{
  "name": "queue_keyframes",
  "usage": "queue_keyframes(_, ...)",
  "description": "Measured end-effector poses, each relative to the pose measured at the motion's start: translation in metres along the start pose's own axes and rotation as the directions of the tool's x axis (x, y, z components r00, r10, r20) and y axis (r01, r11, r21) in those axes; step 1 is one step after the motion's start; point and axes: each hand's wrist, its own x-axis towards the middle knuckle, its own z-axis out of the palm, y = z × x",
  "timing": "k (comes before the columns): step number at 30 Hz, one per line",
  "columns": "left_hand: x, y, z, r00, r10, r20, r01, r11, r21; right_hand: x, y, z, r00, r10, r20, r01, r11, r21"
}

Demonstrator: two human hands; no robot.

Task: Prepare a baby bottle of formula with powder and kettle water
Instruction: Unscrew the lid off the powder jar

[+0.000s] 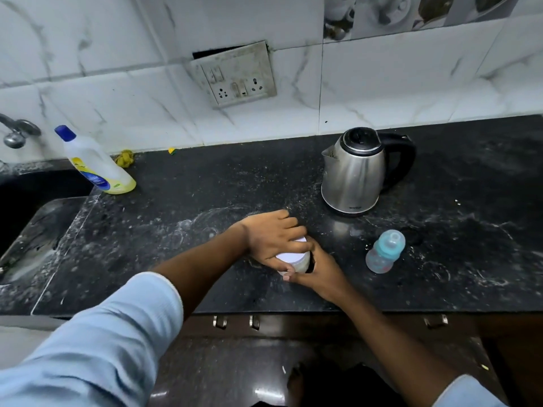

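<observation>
A small clear jar with a white lid [293, 257] stands on the black counter [182, 224], near the front edge. My left hand [271, 236] lies over its lid, fingers curled around the rim. My right hand [316, 271] wraps the jar's body from the right and front. The jar's contents are mostly hidden by my fingers. A baby bottle [384, 251] with a blue collar and teat stands to the right of my hands. A steel kettle [357, 171] with a black lid and handle stands behind it, lid shut.
A dish-soap bottle [97, 163] with a blue cap stands at the back left beside the dark sink [32, 207]. A tap [16, 130] juts from the left wall. A socket plate [238, 74] sits on the tiled wall. Drawer handles [235, 321] lie below the counter edge.
</observation>
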Motion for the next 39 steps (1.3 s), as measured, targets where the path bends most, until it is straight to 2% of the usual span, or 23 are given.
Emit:
queue_keyframes(3,0.001,0.015,0.008,0.988,-0.143,-0.053,0.143,0.99,0.0,-0.001,-0.001,0.003,0.998,-0.004,-0.056,0.001,0.998,-0.069)
queue_keyframes(5,0.003,0.037,0.011,0.926,-0.37,-0.07,0.369,0.929,-0.031,-0.001,-0.001,0.006,0.997,-0.007,-0.074,0.001,0.997,-0.08)
queue_keyframes(6,0.007,0.052,0.008,0.855,-0.516,-0.054,0.514,0.856,-0.051,-0.001,0.0,0.007,0.997,-0.015,-0.075,0.01,0.998,-0.064)
queue_keyframes(7,0.014,0.065,0.003,0.75,-0.661,-0.006,0.658,0.748,-0.083,0.0,-0.001,0.008,0.997,-0.025,-0.077,0.022,0.999,-0.047)
queue_keyframes(9,0.033,0.086,-0.009,0.487,-0.855,0.18,0.873,0.479,-0.089,0.001,-0.001,0.009,0.996,-0.034,-0.079,0.032,0.999,-0.027)
queue_keyframes(11,0.049,0.096,-0.026,0.254,-0.89,0.38,0.967,0.242,-0.08,0.002,0.0,0.009,0.997,-0.039,-0.071,0.036,0.998,-0.042)
queue_keyframes(12,0.049,0.099,-0.033,0.18,-0.878,0.444,0.983,0.142,-0.118,0.002,0.0,0.009,0.997,-0.04,-0.068,0.037,0.998,-0.051)
queue_keyframes(13,0.045,0.099,-0.039,0.136,-0.857,0.496,0.985,0.063,-0.162,0.001,0.0,0.009,0.997,-0.038,-0.071,0.034,0.998,-0.054)
queue_keyframes(14,0.036,0.095,-0.045,0.122,-0.841,0.527,0.981,0.022,-0.193,-0.001,0.001,0.009,0.996,-0.03,-0.079,0.025,0.998,-0.055)
queue_keyframes(15,0.024,0.091,-0.048,0.134,-0.826,0.548,0.976,0.015,-0.217,-0.002,0.001,0.008,0.996,-0.019,-0.088,0.014,0.998,-0.059)
queue_keyframes(17,0.002,0.08,-0.058,0.234,-0.718,0.655,0.946,0.014,-0.323,-0.002,0.004,0.008,0.996,-0.007,-0.088,0.002,0.998,-0.056)
queue_keyframes(18,-0.005,0.074,-0.061,0.257,-0.682,0.684,0.938,0.006,-0.346,-0.002,0.006,0.008,0.996,-0.008,-0.087,0.003,0.998,-0.059)
queue_keyframes(20,-0.013,0.058,-0.062,0.288,-0.73,0.619,0.922,0.038,-0.384,-0.002,0.006,0.008,0.996,-0.018,-0.092,0.011,0.997,-0.082)
queue_keyframes(21,-0.013,0.053,-0.064,0.331,-0.755,0.566,0.888,0.046,-0.458,-0.001,0.006,0.009,0.995,-0.023,-0.095,0.014,0.996,-0.086)
queue_keyframes(22,-0.012,0.049,-0.065,0.413,-0.736,0.537,0.832,0.065,-0.551,-0.001,0.007,0.009,0.995,-0.024,-0.098,0.016,0.996,-0.082)
queue_keyframes(24,-0.006,0.045,-0.067,0.617,-0.609,0.498,0.703,0.143,-0.696,0.0,0.007,0.01,0.995,-0.033,-0.092,0.026,0.997,-0.074)
queue_keyframes(26,0.0,0.044,-0.067,0.696,-0.522,0.493,0.663,0.207,-0.719,0.0,0.006,0.01,0.996,-0.049,-0.079,0.043,0.996,-0.076)
queue_keyframes(28,0.005,0.047,-0.06,0.689,-0.536,0.487,0.688,0.271,-0.673,0.0,0.005,0.01,0.996,-0.043,-0.079,0.037,0.996,-0.082)
queue_keyframes(29,0.005,0.048,-0.059,0.656,-0.569,0.497,0.719,0.27,-0.64,0.0,0.005,0.01,0.996,-0.037,-0.083,0.031,0.996,-0.08)
queue_keyframes(33,-0.001,0.052,-0.058,0.438,-0.687,0.58,0.833,0.069,-0.548,0.001,0.01,0.011,0.996,-0.02,-0.088,0.014,0.998,-0.063)
queue_keyframes(36,-0.005,0.053,-0.059,0.349,-0.692,0.632,0.892,0.04,-0.449,0.0,0.01,0.01,0.996,-0.019,-0.091,0.013,0.998,-0.064)
queue_keyframes(37,-0.005,0.053,-0.06,0.362,-0.682,0.636,0.898,0.073,-0.433,0.0,0.01,0.01,0.995,-0.022,-0.093,0.015,0.998,-0.068)
queue_keyframes(39,-0.002,0.053,-0.06,0.47,-0.62,0.629,0.87,0.204,-0.449,0.001,0.009,0.01,0.995,-0.029,-0.093,0.022,0.996,-0.081)
